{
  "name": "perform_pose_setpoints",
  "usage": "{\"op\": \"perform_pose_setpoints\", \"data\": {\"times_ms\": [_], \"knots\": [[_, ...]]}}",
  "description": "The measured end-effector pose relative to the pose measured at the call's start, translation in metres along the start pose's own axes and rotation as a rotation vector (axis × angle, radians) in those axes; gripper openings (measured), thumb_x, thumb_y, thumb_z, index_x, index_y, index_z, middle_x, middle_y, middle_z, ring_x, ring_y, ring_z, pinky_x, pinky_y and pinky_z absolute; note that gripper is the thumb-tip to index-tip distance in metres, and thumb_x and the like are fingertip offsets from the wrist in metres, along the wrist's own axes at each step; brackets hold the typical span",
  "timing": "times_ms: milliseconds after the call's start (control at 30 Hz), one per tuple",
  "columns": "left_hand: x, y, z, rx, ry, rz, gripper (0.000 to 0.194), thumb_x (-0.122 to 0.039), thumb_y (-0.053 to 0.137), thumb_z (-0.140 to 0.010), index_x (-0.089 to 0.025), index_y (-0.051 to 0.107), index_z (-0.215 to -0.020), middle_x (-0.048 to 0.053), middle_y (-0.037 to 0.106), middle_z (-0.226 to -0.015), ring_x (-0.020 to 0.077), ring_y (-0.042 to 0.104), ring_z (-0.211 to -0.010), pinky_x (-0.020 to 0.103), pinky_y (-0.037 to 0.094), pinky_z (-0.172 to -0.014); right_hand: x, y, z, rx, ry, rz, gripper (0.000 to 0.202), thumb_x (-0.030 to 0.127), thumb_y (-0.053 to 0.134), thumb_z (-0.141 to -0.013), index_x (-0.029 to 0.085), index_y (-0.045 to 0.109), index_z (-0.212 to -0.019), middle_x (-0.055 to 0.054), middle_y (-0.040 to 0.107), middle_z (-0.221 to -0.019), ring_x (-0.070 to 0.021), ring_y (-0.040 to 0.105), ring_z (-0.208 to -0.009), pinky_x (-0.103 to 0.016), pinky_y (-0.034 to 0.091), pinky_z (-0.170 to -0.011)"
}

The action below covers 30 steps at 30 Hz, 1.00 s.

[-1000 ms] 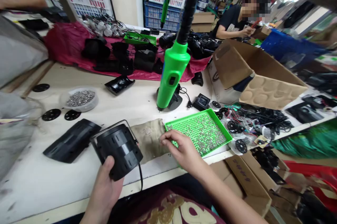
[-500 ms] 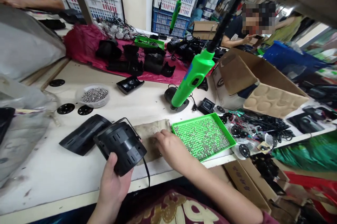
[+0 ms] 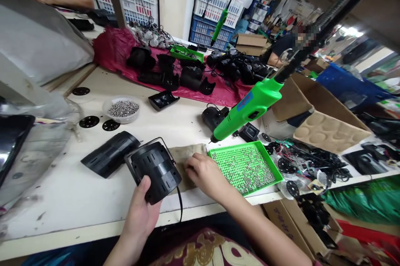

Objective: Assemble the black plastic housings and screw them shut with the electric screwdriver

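Two hands busy: left hand (image 3: 142, 212) grips black lamp housing (image 3: 156, 170), low centre of frame; right hand (image 3: 204, 174), fingers curled down, has slid off green screw tray (image 3: 246, 166) onto tan cloth (image 3: 187, 153); green screwdriver (image 3: 250, 108) swings right

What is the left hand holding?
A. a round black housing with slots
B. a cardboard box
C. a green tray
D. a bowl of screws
A. The left hand grips the round black housing with slots at the table's near edge, while the green tray, the bowl of screws and the cardboard box all sit on the table, away from that hand.
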<state>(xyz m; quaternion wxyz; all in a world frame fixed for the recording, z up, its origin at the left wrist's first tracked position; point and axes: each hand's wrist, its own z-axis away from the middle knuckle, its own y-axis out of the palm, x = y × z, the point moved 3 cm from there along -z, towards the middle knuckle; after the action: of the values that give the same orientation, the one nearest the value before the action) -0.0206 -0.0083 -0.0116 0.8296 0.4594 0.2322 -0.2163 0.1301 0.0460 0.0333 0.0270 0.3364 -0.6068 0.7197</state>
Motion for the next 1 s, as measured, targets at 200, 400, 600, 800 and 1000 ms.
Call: {"op": "perform_pose_setpoints", "data": {"times_ms": [200, 400, 600, 800, 1000], "knots": [[0.002, -0.002, 0.000, 0.009, 0.009, 0.001, 0.069, -0.051, 0.083, -0.059, -0.023, 0.067, -0.119, 0.007, 0.075, -0.107, 0.0325, 0.060, -0.116, 0.046, 0.048, -0.100, 0.004, -0.012, 0.010, -0.117, -0.032, -0.286, 0.006, 0.013, 0.055, -0.090, 0.019, 0.056, -0.088, 0.001, 0.064, -0.080, -0.0123, 0.061, -0.072, -0.024, 0.049, -0.068], [0.005, -0.003, -0.001, -0.048, 0.044, -0.061, 0.064, -0.050, 0.083, -0.061, -0.022, 0.068, -0.116, 0.006, 0.074, -0.106, 0.0297, 0.062, -0.113, 0.042, 0.050, -0.099, 0.021, -0.020, 0.018, -0.178, -0.180, -0.398, 0.016, 0.013, 0.048, -0.095, 0.020, 0.063, -0.097, -0.004, 0.067, -0.091, -0.0149, 0.064, -0.087, -0.028, 0.051, -0.078], [0.004, -0.001, -0.001, -0.039, 0.048, -0.100, 0.062, -0.051, 0.084, -0.059, -0.019, 0.069, -0.111, 0.007, 0.075, -0.103, 0.0310, 0.061, -0.114, 0.043, 0.051, -0.097, 0.025, -0.024, 0.013, -0.028, -0.232, -0.279, 0.013, 0.014, 0.045, -0.094, 0.020, 0.053, -0.102, -0.005, 0.065, -0.095, -0.0173, 0.062, -0.088, -0.031, 0.050, -0.078], [0.004, -0.002, -0.001, -0.042, 0.031, -0.112, 0.061, -0.049, 0.086, -0.057, -0.017, 0.070, -0.106, 0.009, 0.075, -0.100, 0.0331, 0.060, -0.115, 0.044, 0.051, -0.096, 0.027, -0.031, 0.007, 0.082, -0.265, -0.191, 0.014, 0.013, 0.040, -0.094, 0.022, 0.049, -0.100, -0.005, 0.064, -0.096, -0.0178, 0.061, -0.087, -0.031, 0.049, -0.078], [0.005, -0.003, -0.001, -0.032, 0.024, -0.102, 0.058, -0.046, 0.086, -0.058, -0.019, 0.070, -0.107, 0.006, 0.075, -0.101, 0.0312, 0.059, -0.117, 0.043, 0.049, -0.098, 0.021, -0.031, 0.001, 0.096, -0.228, -0.265, 0.008, 0.015, 0.048, -0.093, 0.023, 0.050, -0.096, -0.003, 0.062, -0.094, -0.0166, 0.059, -0.085, -0.031, 0.048, -0.077]]}}
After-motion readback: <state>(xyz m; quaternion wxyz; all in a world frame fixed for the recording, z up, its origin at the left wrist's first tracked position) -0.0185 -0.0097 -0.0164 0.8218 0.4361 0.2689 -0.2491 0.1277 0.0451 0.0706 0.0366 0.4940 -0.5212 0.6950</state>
